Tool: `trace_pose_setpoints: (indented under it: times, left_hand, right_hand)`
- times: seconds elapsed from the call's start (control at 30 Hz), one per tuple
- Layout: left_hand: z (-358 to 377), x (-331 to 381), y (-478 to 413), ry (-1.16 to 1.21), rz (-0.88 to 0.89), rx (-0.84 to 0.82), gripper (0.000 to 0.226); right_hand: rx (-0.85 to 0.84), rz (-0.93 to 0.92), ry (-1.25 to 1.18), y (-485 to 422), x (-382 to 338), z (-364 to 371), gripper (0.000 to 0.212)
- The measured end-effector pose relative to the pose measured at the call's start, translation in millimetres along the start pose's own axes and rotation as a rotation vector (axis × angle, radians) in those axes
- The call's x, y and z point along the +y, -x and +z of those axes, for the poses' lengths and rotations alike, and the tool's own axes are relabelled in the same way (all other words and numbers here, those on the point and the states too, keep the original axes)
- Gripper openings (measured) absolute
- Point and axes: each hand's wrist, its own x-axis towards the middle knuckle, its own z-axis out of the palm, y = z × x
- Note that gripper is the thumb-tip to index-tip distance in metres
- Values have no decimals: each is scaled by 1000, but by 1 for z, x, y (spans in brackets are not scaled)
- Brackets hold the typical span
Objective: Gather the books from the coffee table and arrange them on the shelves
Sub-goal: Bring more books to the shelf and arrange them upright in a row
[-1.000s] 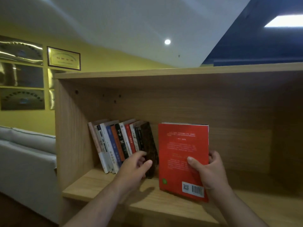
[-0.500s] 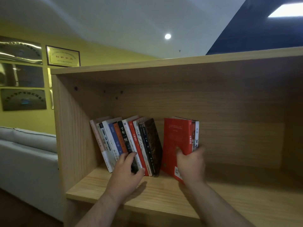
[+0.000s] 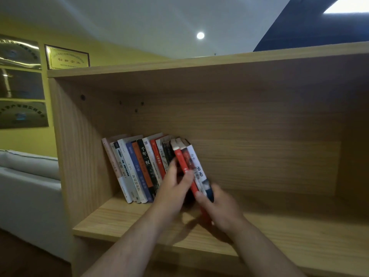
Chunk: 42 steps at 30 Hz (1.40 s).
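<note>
Just left of the grip, a row of books point(image 3: 139, 168) leaned leftward against the side wall point(image 3: 79, 146) of the wooden shelf point(image 3: 279, 232). Its last dark volumes stood directly in the way of the held books point(image 3: 182, 164). Far left of the grip sat a pale sofa point(image 3: 26, 176), with a framed plaque point(image 3: 66, 57) above it on the yellow wall.

The left hand point(image 3: 175, 188) reached in from the lower left, fingers straight against the row's last spines and thumb touching the red spine. The right hand point(image 3: 221, 208), blurred, was curled round the held books' lower end, clamping them together.

The held books were three, with red, dark and white spines facing the camera. Their long axis stood near upright, and above the grip the tops tilted left against the row. Whether their lower edges touched the board, the hand hid.
</note>
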Motion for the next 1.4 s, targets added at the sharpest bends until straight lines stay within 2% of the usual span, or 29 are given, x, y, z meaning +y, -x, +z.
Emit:
trace_pose_setpoints:
  times: [0.03,0.07,0.17,0.27,0.37,0.5,0.6,0.7,0.8,0.9,0.97,1.0,1.03,1.1,1.2,1.27,1.4]
  left_hand:
    - [1,4,-7,30,-29,44,25]
    - [1,7,-12,42,-52,79,20]
    - [-6,5,-22,84,-132,111,18]
    - [-7,9,-32,33,-161,49,18]
    - [-10,11,-43,-152,-104,5,16]
    - [-24,12,-52,-353,-7,145,18]
    - [-37,12,-56,-424,-18,119,18]
    - [-46,10,-60,-507,-43,71,19]
    - [-45,6,-60,-540,-24,193,27]
    - [-41,1,-51,-473,12,348,50]
    - [-42,-1,-48,-656,120,392,77]
    - [-42,0,-49,-798,166,361,92]
    - [-42,3,-52,-918,187,303,97]
    - [-41,14,-60,-1034,151,194,89]
    - [-42,25,-67,-1087,102,155,78]
    - [-41,31,-66,-1067,91,164,74]
    - [-39,49,-72,-1013,77,105,57]
  right_hand:
    - [-42,32,-133,1,1,-2,16]
    - [-81,53,-254,1,2,-3,13]
    - [-171,103,-409,-3,5,-2,39]
    - [-188,58,-332,-4,5,3,56]
    - [-143,33,-287,-6,6,8,71]
    - [-116,14,-150,-15,5,14,87]
    - [-133,-1,-27,-24,0,18,101]
    - [-180,-32,57,-32,0,16,93]
    - [-213,-56,49,-34,9,14,101]
    - [-198,-55,-41,-33,17,14,100]
    - [-196,-32,-132,-36,19,14,85]
    - [-189,-18,-174,-39,21,13,75]
    - [-177,-13,-192,-40,22,13,68]
    - [-147,-45,-164,-40,21,12,65]
    - [-92,-62,-75,-42,19,14,72]
    - [-65,-3,-43,-42,15,13,81]
    - [-46,35,-111,-41,15,10,80]
